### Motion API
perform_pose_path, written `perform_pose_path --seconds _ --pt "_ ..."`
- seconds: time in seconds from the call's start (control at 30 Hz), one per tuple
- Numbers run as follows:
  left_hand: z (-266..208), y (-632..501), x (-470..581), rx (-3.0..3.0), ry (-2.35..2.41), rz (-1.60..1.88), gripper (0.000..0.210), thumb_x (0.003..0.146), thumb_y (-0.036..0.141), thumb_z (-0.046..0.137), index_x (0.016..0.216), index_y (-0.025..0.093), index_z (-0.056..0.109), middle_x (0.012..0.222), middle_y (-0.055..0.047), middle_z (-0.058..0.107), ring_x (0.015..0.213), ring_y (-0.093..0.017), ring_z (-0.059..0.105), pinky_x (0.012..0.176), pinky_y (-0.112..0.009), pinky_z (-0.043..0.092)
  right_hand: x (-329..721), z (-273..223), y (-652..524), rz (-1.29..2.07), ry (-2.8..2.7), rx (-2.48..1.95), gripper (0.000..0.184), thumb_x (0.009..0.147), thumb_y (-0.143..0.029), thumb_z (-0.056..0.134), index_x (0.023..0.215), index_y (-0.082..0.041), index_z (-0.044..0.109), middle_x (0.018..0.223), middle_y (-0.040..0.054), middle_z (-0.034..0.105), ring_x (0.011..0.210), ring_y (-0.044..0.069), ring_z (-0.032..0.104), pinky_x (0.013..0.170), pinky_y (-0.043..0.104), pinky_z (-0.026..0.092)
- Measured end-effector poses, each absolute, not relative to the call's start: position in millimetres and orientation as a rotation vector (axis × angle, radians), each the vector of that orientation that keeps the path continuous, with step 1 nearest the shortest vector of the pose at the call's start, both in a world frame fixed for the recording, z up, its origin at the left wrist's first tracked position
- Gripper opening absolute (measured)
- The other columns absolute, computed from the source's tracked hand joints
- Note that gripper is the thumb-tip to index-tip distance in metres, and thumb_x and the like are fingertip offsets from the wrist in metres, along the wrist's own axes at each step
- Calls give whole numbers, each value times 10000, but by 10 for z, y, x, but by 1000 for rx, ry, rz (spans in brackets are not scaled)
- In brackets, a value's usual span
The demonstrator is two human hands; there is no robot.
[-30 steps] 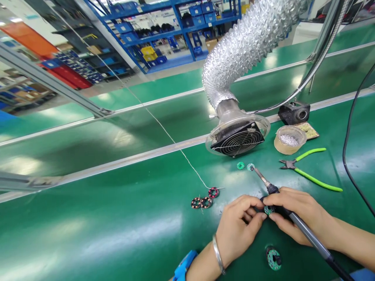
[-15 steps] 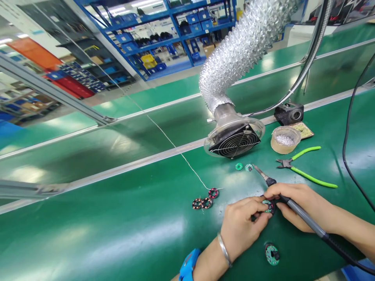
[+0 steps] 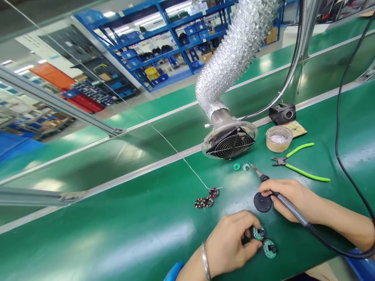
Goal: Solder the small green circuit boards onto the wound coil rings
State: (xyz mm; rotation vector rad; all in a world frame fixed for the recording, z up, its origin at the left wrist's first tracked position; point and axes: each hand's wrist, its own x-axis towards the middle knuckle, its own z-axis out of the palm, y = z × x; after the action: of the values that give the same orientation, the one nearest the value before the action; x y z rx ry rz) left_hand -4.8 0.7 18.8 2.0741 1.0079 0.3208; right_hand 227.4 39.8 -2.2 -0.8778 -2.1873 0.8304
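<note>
My left hand (image 3: 230,242) pinches the edge of a round green circuit board (image 3: 258,233) between thumb and fingers. A second round board (image 3: 270,249) with a black part lies right beside it on the bench. My right hand (image 3: 299,199) is closed around a soldering iron (image 3: 293,208), its tip pointing up and left. Under the fingertips of that hand is a black disc (image 3: 262,203); whether it is gripped or only touched I cannot tell. Three copper-wound ring coils (image 3: 208,201) lie to the left, with solder wire (image 3: 193,169) reaching one of them.
A fume extractor fan (image 3: 233,144) on a silver duct (image 3: 225,66) hangs over the green bench (image 3: 117,222). Green-handled cutters (image 3: 304,164), a round tub (image 3: 278,139) and a black holder (image 3: 283,114) stand at right. Two small discs (image 3: 240,167) lie near the iron's tip.
My left hand has carried the circuit board down toward me, beside the other board. The black disc now shows under my right hand. The soldering iron stays held.
</note>
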Motion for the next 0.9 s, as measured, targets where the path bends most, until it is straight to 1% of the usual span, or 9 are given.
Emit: perform_pose_path --seconds 0.1,0.17,0.27,0.37,0.5,0.6,0.7,0.8,0.9 --pt "241 -4 20 2228 1002 152 579 588 162 802 1123 169 579 923 -54 669 689 -185 636 610 -264 511 2271 -17 384 839 -2193 -874 415 744 10 430 1095 -187 533 949 53 672 843 149 668 763 235 525" --pt "258 -2 86 2360 910 56 690 597 348 856 1209 224 563 1057 -73 645 752 -217 653 620 -283 505 2269 -17 383 841 -2187 -869 408 753 3 428 1099 -186 533 949 53 673 847 149 668 762 234 528" --pt "193 -6 172 2503 798 15 504 682 553 769 1107 306 656 1040 -36 645 731 -188 649 581 -244 464 2273 -30 388 831 -2172 -883 384 772 -11 430 1096 -189 537 943 53 673 841 151 667 755 237 532" --pt "101 -26 144 2472 821 105 373 687 530 775 963 287 716 963 -12 657 694 -139 627 592 -205 454 2284 -54 381 826 -2176 -887 352 815 -24 418 1103 -196 527 945 51 670 843 147 666 756 237 536" --pt "193 -27 -281 2290 968 296 343 687 483 796 948 271 728 939 -25 648 693 -117 618 628 -181 477 2288 -82 350 783 -2202 -905 337 868 -33 400 1124 -214 522 978 49 670 858 144 666 757 233 541" --pt "397 171 -872 2259 1253 462 308 748 465 754 976 261 722 950 -53 633 783 -157 624 660 -216 502 2257 -77 340 599 -2165 -929 339 889 -47 418 1154 -223 532 978 44 679 840 154 664 745 252 543" --pt "512 696 -1456 2251 1710 467 290 780 485 701 950 251 725 883 -35 636 651 -145 577 585 -248 491 2217 -77 338 403 -2094 -897 321 899 -65 442 1161 -213 554 939 34 685 777 146 656 725 252 537" --pt "430 1448 -1793 2171 2072 426 299 744 452 737 898 197 721 828 -45 652 784 -215 612 750 -341 515 2215 -158 325 293 -2092 -888 314 901 -87 461 1166 -208 577 937 29 687 787 146 659 771 253 536" --pt "243 2144 -1843 2076 2213 427 249 806 377 715 913 153 688 926 -63 672 893 -224 628 839 -388 512 2261 -299 332 203 -2125 -913 316 904 -129 488 1191 -220 584 1005 27 695 871 172 671 823 273 532"
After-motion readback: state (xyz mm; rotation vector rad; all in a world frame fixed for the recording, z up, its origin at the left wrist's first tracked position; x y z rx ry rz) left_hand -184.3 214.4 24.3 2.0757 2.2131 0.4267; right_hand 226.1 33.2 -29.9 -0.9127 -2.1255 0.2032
